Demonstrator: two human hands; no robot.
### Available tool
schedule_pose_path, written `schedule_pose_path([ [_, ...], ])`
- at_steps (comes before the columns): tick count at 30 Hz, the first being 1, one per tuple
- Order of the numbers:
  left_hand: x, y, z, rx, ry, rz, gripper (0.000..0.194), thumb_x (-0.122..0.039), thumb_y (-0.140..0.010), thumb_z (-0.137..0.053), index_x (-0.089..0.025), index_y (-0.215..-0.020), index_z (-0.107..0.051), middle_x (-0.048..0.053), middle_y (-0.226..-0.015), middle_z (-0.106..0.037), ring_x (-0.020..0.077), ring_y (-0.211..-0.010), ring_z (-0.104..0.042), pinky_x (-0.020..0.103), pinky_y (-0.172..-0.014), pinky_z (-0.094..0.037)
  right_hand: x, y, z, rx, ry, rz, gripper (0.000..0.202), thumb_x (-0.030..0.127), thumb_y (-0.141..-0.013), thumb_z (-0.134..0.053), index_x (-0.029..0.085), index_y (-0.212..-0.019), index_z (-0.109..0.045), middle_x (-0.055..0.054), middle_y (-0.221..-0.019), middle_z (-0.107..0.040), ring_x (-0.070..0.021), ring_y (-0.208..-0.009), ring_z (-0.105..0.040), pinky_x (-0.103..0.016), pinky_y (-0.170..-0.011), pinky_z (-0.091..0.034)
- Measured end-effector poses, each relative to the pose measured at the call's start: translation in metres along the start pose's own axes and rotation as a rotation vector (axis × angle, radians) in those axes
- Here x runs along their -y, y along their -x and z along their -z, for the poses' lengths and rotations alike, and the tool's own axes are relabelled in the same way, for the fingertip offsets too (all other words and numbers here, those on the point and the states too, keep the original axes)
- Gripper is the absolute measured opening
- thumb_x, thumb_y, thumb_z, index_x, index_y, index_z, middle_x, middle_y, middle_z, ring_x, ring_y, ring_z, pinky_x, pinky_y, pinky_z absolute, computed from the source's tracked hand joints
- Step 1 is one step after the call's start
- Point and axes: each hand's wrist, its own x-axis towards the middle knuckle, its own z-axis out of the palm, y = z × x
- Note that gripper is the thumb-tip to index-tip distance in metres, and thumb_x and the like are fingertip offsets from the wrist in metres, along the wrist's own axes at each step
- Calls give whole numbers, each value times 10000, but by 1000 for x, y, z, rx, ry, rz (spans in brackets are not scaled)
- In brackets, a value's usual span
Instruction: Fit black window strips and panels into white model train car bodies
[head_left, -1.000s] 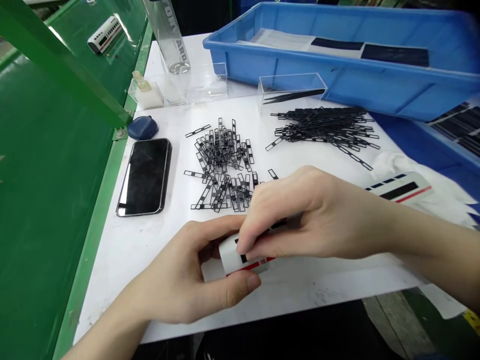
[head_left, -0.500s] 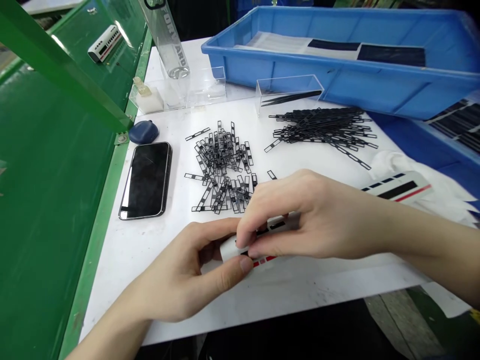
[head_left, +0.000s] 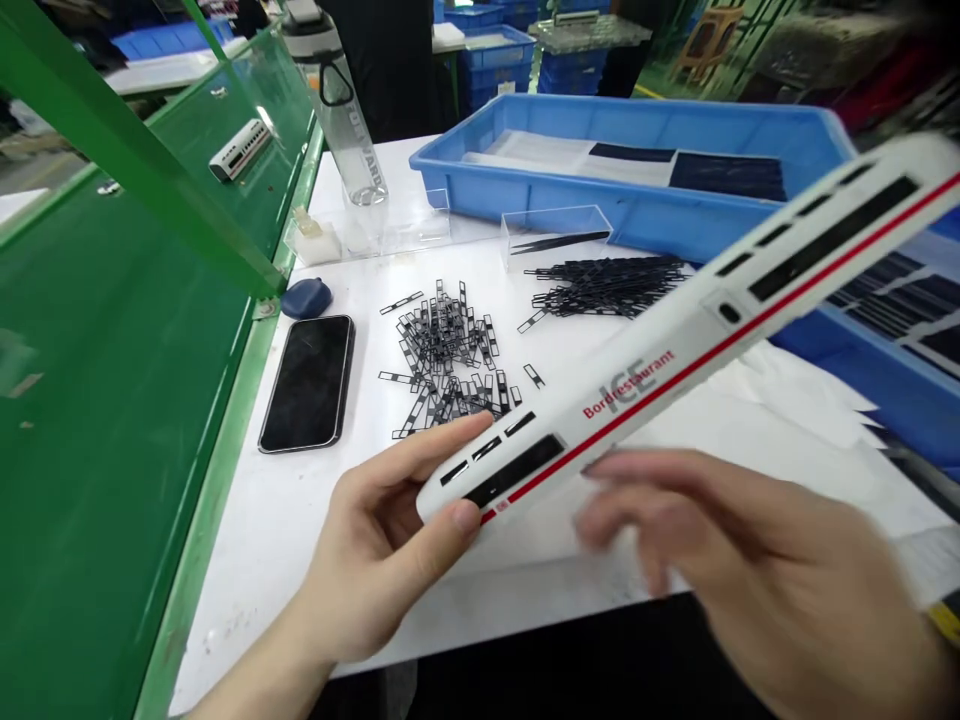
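A long white model train car body (head_left: 637,350) with a red stripe, dark windows and "ICE Bordrestaurant" lettering slants up to the right. My left hand (head_left: 390,540) grips its near end, thumb on the striped side and fingers behind. Below its middle is my right hand (head_left: 720,540), blurred, with fingers apart and nothing visible in them. Beyond the car lie a loose heap of small dark window-frame strips (head_left: 442,340) and a denser pile of longer dark strips (head_left: 600,285).
A phone (head_left: 309,385) and a dark blue round object (head_left: 306,297) lie at the left. Behind stand a bottle (head_left: 364,165), a clear box (head_left: 559,235) holding dark tweezers and a blue bin (head_left: 517,195). A green panel (head_left: 112,400) borders the table; another train car (head_left: 240,148) rests there.
The train car's far end has swung up, showing its full side. My right hand has come off its near end and moved right and down, fingers spreading. The camera view has tilted up.
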Motion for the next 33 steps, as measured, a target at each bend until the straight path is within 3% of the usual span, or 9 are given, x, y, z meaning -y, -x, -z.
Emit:
schedule_pose_path([
  [1,0,2,-5,-20,12,-27,378,-235,-926,-776,-382,-1274,-760,-28,-1305,-771,210,-1205,-731,232,-1014,-595,2,0,-14,-45,-62,-37,33,323,-935,-745,316,-963,-762,27,-708,-733,-132,-549,-673,-190,-508,-571],
  [4,4,10,-18,-44,44,-84,422,-195,-928,-771,-392,-1300,-740,-37,-1324,-761,183,-1202,-732,197,-1019,-580,7,-4,-49,-147,-342,-96,198,307,-891,-812,322,-1070,-727,20,-870,-781,-136,-716,-743,-187,-669,-636],
  [7,9,15,-27,-64,56,-107,435,-162,-934,-756,-375,-1312,-734,-20,-1322,-762,177,-1181,-743,188,-1003,-585,6,-3,-62,-105,-523,-147,253,249,-907,-800,302,-1128,-686,-16,-1055,-782,-184,-967,-770,-265,-862,-657],
  [10,15,18,-30,-87,44,-168,460,-117,-914,-763,-333,-1319,-735,14,-1327,-762,189,-1207,-730,210,-1039,-574,2,0,-61,-2,-611,-172,328,220,-934,-767,316,-1219,-635,-24,-1175,-755,-200,-1075,-757,-311,-945,-648],
  [14,20,19,-30,-77,45,-188,471,-95,-906,-762,-281,-1337,-726,60,-1340,-752,236,-1223,-722,312,-1086,-576,0,1,-59,37,-646,-176,393,187,-946,-745,349,-1271,-594,-8,-1216,-744,-193,-1076,-759,-318,-938,-656],
  [21,23,19,-28,-41,73,-170,504,-78,-889,-783,-278,-1346,-714,45,-1326,-759,211,-1208,-725,273,-1074,-577,3,0,-60,49,-643,-201,327,177,-954,-736,318,-1226,-623,-14,-1332,-708,-176,-1043,-767,-279,-909,-653],
  [25,23,19,-26,-38,110,-111,478,-107,-898,-795,-279,-1337,-717,42,-1331,-758,215,-1223,-720,282,-1082,-576,1,-2,-56,61,-626,-223,300,207,-961,-734,302,-1229,-637,-25,-1284,-731,-183,-1032,-770,-282,-884,-661],
  [29,22,17,-26,-36,113,-71,445,-136,-922,-777,-276,-1340,-717,43,-1352,-746,225,-1254,-702,286,-1089,-573,-4,-7,-54,44,-561,-150,224,244,-957,-744,275,-1174,-698,-30,-1135,-781,-198,-1007,-775,-299,-905,-661],
  [33,21,15,-28,-74,107,-72,412,-148,-928,-775,-264,-1320,-730,48,-1355,-745,224,-1258,-702,287,-1100,-568,-4,-13,-57,1,-551,-154,259,248,-918,-783,259,-1165,-707,-43,-1161,-779,-206,-923,-788,-327,-887,-670],
])
